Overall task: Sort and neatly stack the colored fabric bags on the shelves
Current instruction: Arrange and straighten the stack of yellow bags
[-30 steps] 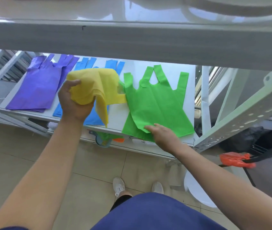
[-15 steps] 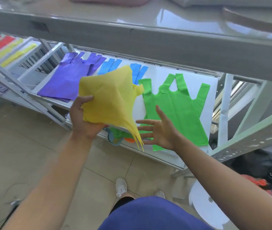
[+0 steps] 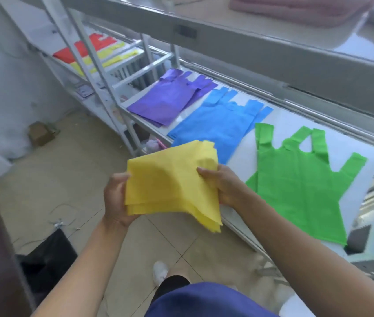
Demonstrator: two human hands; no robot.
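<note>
Left hand (image 3: 117,197): grips the left edge of the yellow bags (image 3: 170,179), thumb on top, palm turned inward.
Right hand (image 3: 226,186): grips the right edge of the same stack, thumb pressed on top.
Left forearm (image 3: 76,261): bare, reaching in from the lower left.
Right forearm (image 3: 300,252): bare, reaching in from the lower right.
Hands: roughly level, apart, facing each other.
</note>
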